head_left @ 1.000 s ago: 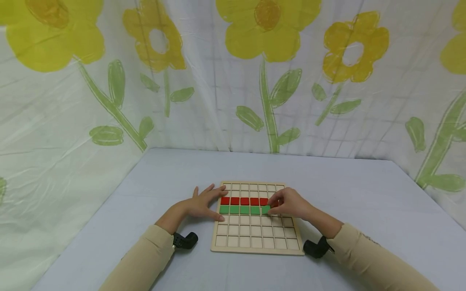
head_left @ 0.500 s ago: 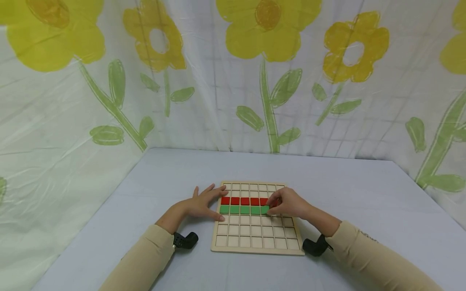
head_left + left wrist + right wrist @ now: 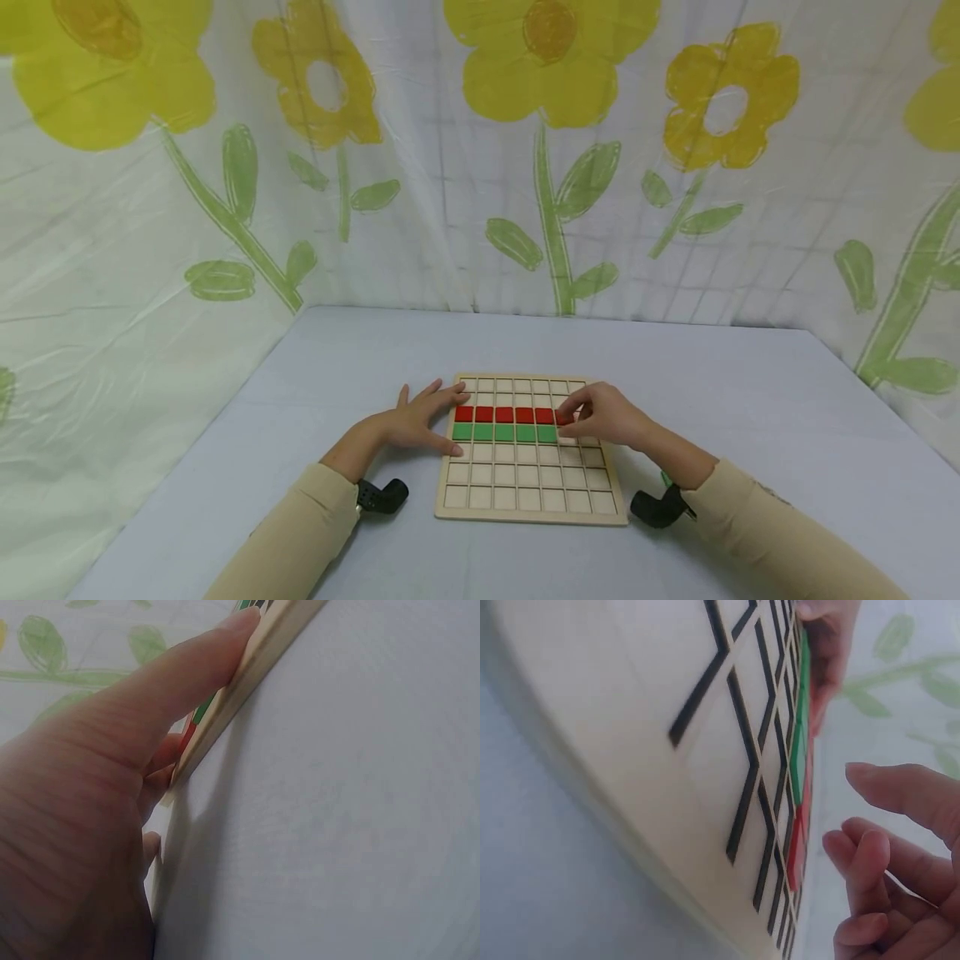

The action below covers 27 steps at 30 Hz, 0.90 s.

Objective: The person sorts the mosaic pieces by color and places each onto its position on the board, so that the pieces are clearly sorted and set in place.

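Observation:
A wooden grid board [image 3: 528, 512] lies on the table in the head view. A row of red tiles [image 3: 504, 415] crosses it, with a row of green tiles [image 3: 504, 432] just below. My left hand [image 3: 416, 421] rests on the board's left edge with its fingers spread; in the left wrist view its thumb [image 3: 202, 667] lies over that edge. Above the right end of the rows is my right hand [image 3: 611, 417]. Its thumb and fingers are apart, and the right wrist view shows nothing between them. That hand partly hides the rightmost red tile [image 3: 562, 419].
The board stands on a white table [image 3: 360, 350] before a flower-print curtain [image 3: 420, 208]. A small green piece [image 3: 665, 477] shows partly behind the right wrist. A black wrist camera [image 3: 660, 508] sits just right of the board's lower right corner.
My right hand has let go of the last green tile, which now lies flat in its cell, and has drawn slightly right. The left hand has stayed put.

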Available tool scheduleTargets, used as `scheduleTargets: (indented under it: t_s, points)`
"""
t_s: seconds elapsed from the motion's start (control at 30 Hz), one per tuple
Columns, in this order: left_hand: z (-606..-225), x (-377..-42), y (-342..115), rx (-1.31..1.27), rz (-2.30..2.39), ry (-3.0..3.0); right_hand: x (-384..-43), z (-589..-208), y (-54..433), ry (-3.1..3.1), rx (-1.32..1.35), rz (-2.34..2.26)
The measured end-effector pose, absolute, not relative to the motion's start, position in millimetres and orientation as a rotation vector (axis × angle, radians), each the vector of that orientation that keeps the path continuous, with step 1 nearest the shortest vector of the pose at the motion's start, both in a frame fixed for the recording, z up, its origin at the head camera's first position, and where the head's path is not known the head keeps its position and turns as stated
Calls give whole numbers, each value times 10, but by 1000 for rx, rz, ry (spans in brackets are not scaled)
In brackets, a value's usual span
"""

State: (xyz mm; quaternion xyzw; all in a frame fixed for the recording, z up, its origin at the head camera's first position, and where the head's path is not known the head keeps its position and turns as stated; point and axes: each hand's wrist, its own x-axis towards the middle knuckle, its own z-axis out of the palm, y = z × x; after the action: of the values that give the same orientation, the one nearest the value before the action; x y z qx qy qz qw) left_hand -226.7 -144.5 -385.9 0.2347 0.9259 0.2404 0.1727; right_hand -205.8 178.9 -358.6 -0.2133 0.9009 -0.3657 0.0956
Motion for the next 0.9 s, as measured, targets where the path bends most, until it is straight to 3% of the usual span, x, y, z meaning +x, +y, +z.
scheduleTargets:
  t_s: [0.47,0.9]
  points:
    - [-3882,-2273,-1452,693,675,2634,-1935,-3580,2256,2713,-384,-1135]
    - [-3889,-2271,-1445,691,692,2633,-1771,-3593,2591,2756,-319,-1150]
